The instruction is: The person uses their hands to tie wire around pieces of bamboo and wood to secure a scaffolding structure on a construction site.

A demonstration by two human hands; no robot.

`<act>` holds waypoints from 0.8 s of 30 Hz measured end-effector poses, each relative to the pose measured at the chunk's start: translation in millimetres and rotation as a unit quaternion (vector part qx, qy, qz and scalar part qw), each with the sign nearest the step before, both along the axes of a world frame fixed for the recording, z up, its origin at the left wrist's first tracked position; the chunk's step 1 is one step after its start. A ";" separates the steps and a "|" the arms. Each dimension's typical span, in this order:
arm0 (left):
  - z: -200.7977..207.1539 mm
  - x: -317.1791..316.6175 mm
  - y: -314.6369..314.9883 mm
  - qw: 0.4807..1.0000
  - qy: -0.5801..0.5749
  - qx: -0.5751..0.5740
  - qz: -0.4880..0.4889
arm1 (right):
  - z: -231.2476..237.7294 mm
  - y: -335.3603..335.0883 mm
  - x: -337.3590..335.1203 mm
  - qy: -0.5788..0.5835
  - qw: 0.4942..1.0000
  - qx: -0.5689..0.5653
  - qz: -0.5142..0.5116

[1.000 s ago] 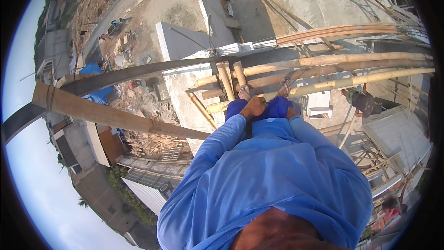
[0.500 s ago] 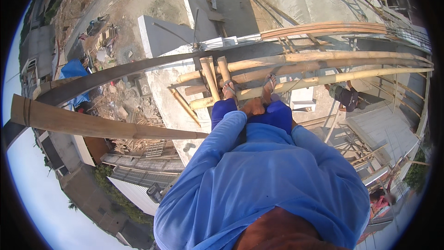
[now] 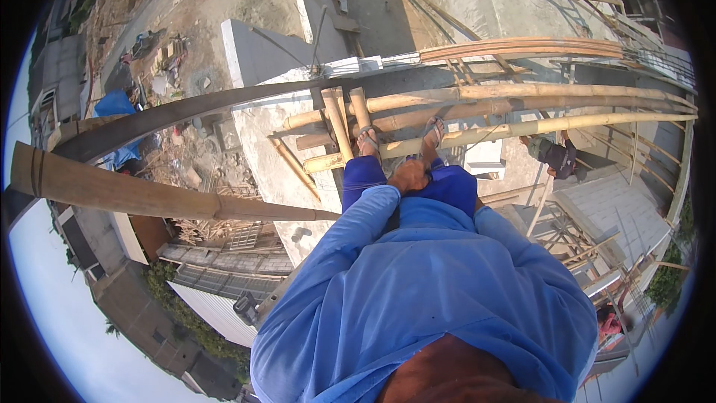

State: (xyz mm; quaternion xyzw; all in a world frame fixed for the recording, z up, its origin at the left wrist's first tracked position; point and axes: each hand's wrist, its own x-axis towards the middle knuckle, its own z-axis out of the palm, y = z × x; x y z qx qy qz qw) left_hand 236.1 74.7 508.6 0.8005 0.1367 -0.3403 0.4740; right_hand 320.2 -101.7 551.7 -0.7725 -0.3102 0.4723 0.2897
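Observation:
My left hand [image 3: 409,176] is in front of my lap, between the blue-clad thighs, with its fingers curled closed. Whatever it may grip is hidden. Down beside my right thigh goes the right sleeve; only a sliver of my right hand [image 3: 478,202] shows at the cuff, its fingers out of sight. Under my sandalled feet lie long bamboo poles [image 3: 522,129], with short upright bamboo pieces [image 3: 339,127] close to my left foot. A thick bamboo pole [image 3: 149,195] runs from the far left to beside my left arm.
A dark curved beam [image 3: 201,107] crosses at left. Far below are rubble, a blue tarp [image 3: 115,104] and a concrete wall [image 3: 261,56]. Another person [image 3: 556,155] is lower down at right, near bamboo scaffolding. A bundle of reddish strips [image 3: 522,47] lies beyond the poles.
The view has shifted slightly. My left hand stays closed at my lap, turned a little. The person below at right has moved slightly.

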 end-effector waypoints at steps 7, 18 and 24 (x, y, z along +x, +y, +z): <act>-17.4 -8.9 2.5 0.996 0.005 0.087 0.025 | 7.4 -9.0 -5.0 -0.011 1.000 0.010 -0.011; -12.6 -26.7 3.6 0.982 0.029 0.151 0.112 | 55.1 -93.7 7.3 -0.065 0.973 -0.009 -0.220; -7.8 -38.2 33.5 0.977 0.111 0.111 0.148 | 33.8 -122.8 62.3 -0.114 0.946 -0.080 -0.293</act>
